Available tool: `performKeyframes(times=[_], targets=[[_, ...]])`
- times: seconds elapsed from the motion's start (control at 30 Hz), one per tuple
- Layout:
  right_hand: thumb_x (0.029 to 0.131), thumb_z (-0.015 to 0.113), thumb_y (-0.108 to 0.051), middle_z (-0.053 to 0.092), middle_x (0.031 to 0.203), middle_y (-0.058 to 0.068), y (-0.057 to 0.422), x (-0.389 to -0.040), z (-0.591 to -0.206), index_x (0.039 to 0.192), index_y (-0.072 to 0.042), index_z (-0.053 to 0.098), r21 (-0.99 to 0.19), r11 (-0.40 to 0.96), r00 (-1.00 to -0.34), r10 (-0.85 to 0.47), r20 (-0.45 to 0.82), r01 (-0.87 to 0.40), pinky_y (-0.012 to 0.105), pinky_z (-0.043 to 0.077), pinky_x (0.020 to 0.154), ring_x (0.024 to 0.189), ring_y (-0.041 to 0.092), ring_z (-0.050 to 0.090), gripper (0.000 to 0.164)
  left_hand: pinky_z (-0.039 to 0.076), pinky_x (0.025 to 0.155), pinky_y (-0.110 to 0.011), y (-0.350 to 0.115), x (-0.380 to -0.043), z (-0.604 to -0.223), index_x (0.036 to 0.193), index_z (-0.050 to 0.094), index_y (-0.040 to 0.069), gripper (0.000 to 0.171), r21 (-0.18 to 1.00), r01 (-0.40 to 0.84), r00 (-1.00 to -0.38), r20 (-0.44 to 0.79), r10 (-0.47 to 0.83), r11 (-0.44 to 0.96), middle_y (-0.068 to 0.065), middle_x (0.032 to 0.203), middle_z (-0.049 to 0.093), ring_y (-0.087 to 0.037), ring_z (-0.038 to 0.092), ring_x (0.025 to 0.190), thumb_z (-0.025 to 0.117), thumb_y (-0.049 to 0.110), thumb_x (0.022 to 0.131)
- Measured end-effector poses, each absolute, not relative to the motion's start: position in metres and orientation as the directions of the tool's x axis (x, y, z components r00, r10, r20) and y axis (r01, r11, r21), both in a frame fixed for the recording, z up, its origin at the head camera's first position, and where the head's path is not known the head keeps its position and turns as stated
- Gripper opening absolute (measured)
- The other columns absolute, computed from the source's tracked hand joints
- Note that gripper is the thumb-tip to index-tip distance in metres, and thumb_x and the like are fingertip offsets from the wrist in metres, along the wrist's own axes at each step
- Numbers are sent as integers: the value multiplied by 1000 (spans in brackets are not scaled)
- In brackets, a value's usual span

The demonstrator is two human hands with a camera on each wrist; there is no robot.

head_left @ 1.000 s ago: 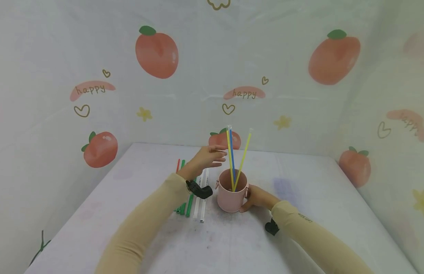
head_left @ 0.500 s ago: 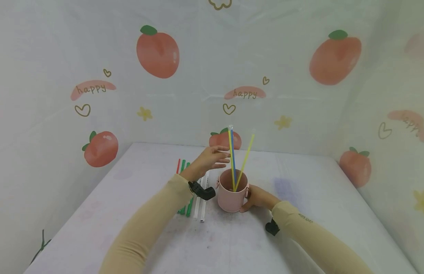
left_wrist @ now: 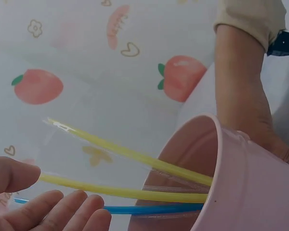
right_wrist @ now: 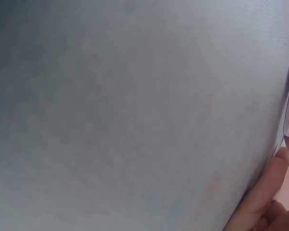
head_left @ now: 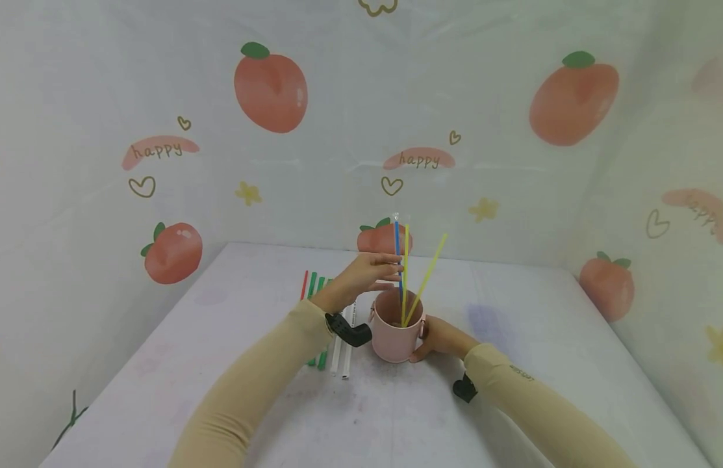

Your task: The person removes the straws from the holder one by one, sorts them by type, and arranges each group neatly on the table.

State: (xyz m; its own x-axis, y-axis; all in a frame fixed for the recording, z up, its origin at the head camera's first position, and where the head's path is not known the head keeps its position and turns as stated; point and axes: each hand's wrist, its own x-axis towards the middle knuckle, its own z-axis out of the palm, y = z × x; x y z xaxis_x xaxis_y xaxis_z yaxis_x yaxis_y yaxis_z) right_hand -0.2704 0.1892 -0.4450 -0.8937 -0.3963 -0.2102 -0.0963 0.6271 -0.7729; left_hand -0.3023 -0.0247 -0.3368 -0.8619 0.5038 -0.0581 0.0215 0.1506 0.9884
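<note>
A pink bucket [head_left: 393,341] stands upright on the table, with two yellow straws [head_left: 425,279] and one blue straw [head_left: 397,237] leaning inside it. My left hand [head_left: 364,278] is raised over the bucket's left side, fingers extended towards the straws. In the left wrist view, the left hand's thumb [left_wrist: 14,175] and fingers are apart; the blue straw passes right by the fingertips, and whether they touch it I cannot tell. My right hand [head_left: 444,338] holds the bucket low on its right side, thumb at the front; its other fingers are partly hidden behind it.
Left of the bucket, several straws lie on the white table [head_left: 221,364]: a red straw [head_left: 304,285], green straws [head_left: 323,359] and white-wrapped straws [head_left: 346,364], partly under my left forearm. A printed curtain [head_left: 338,130] hangs behind and at the sides.
My left hand has moved slightly right. The straws' tops have swung right, and one yellow straw now stands to the right of the blue one. My right hand and the bucket have stayed in place.
</note>
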Motion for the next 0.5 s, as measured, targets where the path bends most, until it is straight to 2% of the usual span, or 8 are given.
performKeyframes(times=[0.2, 0.5], targets=[[64, 91, -12, 52, 139, 15, 188, -269, -444, 135, 0, 49, -755, 648, -893, -393, -220, -99, 52, 34, 112, 132, 34, 44, 83, 49, 102, -37, -23, -300, -335, 141, 49, 6, 43, 980, 44, -852, -66, 520, 195, -13, 138, 56, -26, 58, 122, 55, 15, 99], [65, 91, -12, 51, 141, 15, 189, -271, -445, 136, 0, 48, -759, 647, -898, -374, -232, -73, 52, 34, 112, 134, 34, 43, 84, 51, 98, -33, -28, -305, -331, 136, 54, 5, 38, 986, 42, -862, -46, 504, 161, -15, 135, 57, -26, 59, 121, 56, 16, 99]])
